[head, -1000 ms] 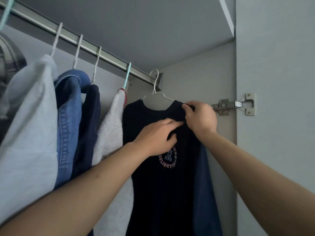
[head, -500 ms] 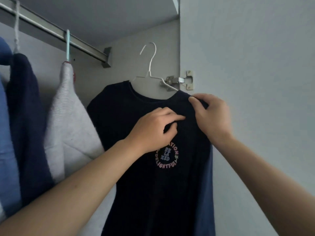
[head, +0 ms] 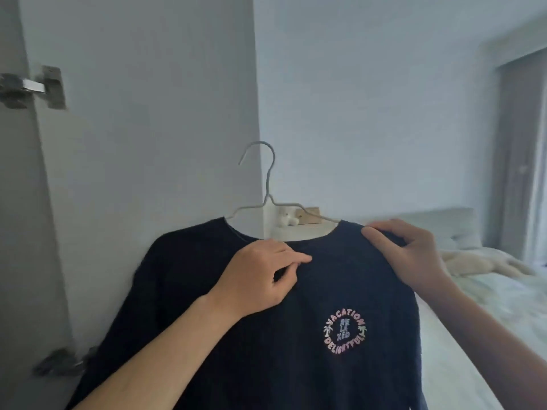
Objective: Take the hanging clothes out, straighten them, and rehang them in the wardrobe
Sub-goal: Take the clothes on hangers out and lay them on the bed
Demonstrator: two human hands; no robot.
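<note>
Pale walls and a bedroom filled the bkgd: at far left the wardrobe door (head: 139,113) stood open w/ a metal hinge (head: 32,87) at its edge, blurred. Moving right, your left hand (head: 260,276) sat on the chest of the navy t-shirt (head: 207,321) just below the collar, thumb and forefinger pinching a small fold of fabric, prob. to keep the front from sliding while you carried it. Above that, the white wire hanger (head: 268,184) poked out of the neckline w/ its hook free in the air, touching no rail, so the shirt was out of the wardrobe and held up in front of you. The round "VACATION DELIGHTFUL" print (head: 344,331) faced you, lower centre. Right of the collar, your right hand (head: 405,253) curled over the shirt's shoulder, fingers wrapped on cloth, likely gripping the hanger arm underneath, though that bit was hidden. Further right a bed (head: 488,285) w/ pale bedding lay behind. Judged stage: shirt taken out, straightening next.
</note>
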